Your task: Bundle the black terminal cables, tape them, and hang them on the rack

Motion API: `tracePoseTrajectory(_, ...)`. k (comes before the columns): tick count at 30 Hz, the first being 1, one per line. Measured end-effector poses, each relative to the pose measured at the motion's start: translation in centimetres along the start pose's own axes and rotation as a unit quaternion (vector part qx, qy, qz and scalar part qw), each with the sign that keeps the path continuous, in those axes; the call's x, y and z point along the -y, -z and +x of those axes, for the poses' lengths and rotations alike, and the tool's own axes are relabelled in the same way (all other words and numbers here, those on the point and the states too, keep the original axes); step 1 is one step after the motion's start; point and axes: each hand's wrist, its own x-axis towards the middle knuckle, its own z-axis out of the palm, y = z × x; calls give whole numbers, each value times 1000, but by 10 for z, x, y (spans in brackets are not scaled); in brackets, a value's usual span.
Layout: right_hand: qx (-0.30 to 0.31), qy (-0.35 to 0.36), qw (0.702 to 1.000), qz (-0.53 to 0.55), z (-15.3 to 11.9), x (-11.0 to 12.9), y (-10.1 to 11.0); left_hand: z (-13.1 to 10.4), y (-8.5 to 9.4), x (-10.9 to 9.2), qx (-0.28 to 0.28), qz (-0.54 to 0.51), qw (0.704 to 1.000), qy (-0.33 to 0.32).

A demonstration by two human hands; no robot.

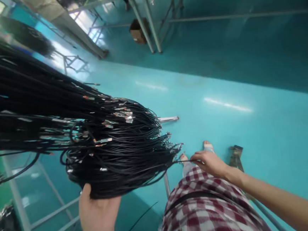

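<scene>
A thick bundle of black cables (124, 150) with small metallic and orange ends hangs over from the left side of the view. My left hand (100, 208) is wrapped round the bundle's near edge, its thumb on top and its other fingers hidden beneath the cables. To the right of the bundle, my right hand (207, 161) pinches the end of a single thin black cable (183, 161) that runs out from the bundle's near right corner.
A metal frame (18, 197) stands at the lower left, near another dark cable pile (8, 230). Across the blue-green floor are table legs (147, 30), a cardboard box (137, 31) and a person's legs (80, 32). A loose cable (137, 221) shows low in the view.
</scene>
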Motion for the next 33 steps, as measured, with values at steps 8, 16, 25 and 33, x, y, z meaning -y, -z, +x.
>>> tracePoseTrajectory(8, -12, 11, 1000, 10, -9, 21, -10, 3, 18, -34, 55, -2, 992, 112)
tracePoseTrajectory(16, 57, 40, 998, -10, -3, 32, -9, -1, 10, -37, 49, 11, 993, 109)
tracePoseTrajectory(25, -6, 58, 998, -24, 68, 59, 78, 15, 26, -16, 127, -38, 987, 87)
tracePoseTrajectory(33, -187, 329, 904, 200, 249, 261, 213, 35, 39, 4, 167, -58, 981, 83)
